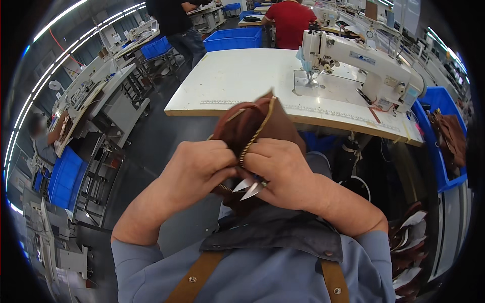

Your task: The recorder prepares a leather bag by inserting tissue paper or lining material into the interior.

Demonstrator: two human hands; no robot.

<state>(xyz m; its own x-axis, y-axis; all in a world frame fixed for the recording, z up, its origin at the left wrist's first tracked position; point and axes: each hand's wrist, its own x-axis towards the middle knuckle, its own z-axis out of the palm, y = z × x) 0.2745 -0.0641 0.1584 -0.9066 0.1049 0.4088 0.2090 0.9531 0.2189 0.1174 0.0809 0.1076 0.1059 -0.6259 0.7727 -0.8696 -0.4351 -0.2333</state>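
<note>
Before my chest I hold a brown leather piece (282, 123) with a brass-toothed zipper (258, 130) along its opening; it looks like a bag or pouch. My left hand (202, 163) grips one side of the opening with bent fingers. Across from it, my right hand (282, 170) is closed on the zipper edge. A small pair of thread snips (252, 189) is also tucked in my right hand, its blades pointing left and apart. The fingertips of both hands are hidden in the leather folds.
Ahead stands a white sewing table (235, 75) with an industrial sewing machine (360, 60) at its right. A ruler strip (322, 110) runs along the near edge. A blue bin (443, 181) with brown pieces (449, 136) is at right; more leather pieces (409, 246) lie below. Two people work beyond the table, another at left.
</note>
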